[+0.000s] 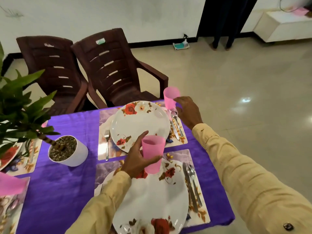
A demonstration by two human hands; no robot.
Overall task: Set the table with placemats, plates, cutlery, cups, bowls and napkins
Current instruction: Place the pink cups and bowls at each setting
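Our left grip (140, 159) held a tapered matte pink cup (152, 154) above the near plate (152, 200); our right grip (187, 112) curled round a second pink cup (170, 97) standing at the corner of the far placemat (104, 119), close to the tabletop (67, 191) edge, with open floor (253, 98) beyond on the right

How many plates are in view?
3: far plate by the right hand, near plate beneath the left hand, left plate at the frame edge behind the plant. Others may be hidden.
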